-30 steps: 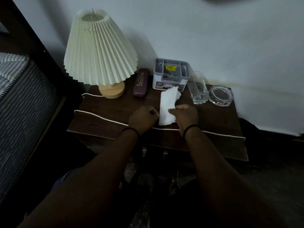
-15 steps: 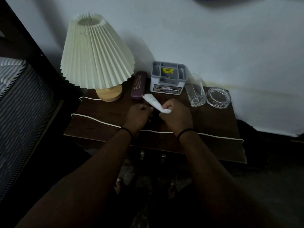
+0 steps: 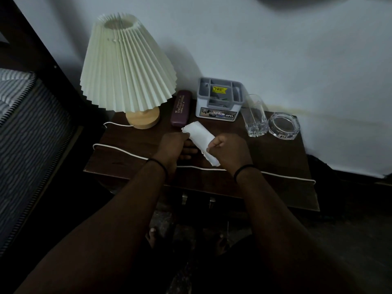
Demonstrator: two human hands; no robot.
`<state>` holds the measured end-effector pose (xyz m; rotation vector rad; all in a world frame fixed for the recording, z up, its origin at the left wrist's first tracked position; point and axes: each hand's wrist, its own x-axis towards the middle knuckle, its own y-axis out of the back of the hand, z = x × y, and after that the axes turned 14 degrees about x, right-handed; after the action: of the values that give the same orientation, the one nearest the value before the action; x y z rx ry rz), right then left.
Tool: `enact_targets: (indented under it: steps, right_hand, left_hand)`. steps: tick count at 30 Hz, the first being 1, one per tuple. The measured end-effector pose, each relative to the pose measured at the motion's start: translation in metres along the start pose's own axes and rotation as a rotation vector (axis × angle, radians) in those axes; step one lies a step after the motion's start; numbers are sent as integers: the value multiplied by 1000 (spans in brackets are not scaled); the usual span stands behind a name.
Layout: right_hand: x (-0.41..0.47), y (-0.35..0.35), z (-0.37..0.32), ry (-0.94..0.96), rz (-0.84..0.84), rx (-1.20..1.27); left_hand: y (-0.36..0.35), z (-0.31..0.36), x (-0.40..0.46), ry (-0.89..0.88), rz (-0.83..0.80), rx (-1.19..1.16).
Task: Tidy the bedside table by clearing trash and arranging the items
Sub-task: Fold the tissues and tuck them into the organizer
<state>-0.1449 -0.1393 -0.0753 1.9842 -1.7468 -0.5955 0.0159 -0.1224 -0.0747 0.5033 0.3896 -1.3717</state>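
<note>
White tissue [image 3: 200, 138] slanted between both hands, left hand [image 3: 174, 146] pinching its upper end, right hand [image 3: 228, 151] its lower

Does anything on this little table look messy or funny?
Yes. A white cord trails loose right across the front of the table instead of being tucked away. Both hands, left hand and right hand, hold a white paper. The lamp, glass and ashtray stand neatly at the back.
</note>
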Motion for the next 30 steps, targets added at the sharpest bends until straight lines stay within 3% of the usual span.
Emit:
enact_targets:
  steps: [5, 13, 20, 25, 30]
  right_hand:
    - [-1, -6, -3, -12, -24, 41]
    - [0, -5, -3, 11, 44, -113]
    - [4, 0, -2, -47, 160, 114]
    - [7, 8, 1, -78, -12, 177]
    - [8, 11, 9, -73, 156, -59]
  left_hand:
    - [-1, 3, -3, -28, -79, -34]
    - [-1, 3, 0, -7, -59, -21]
    - [-4, -1, 2, 14, -69, -19]
    - [-6, -2, 4, 6, -61, -19]
    - [-8, -5, 5, -5, -35, 3]
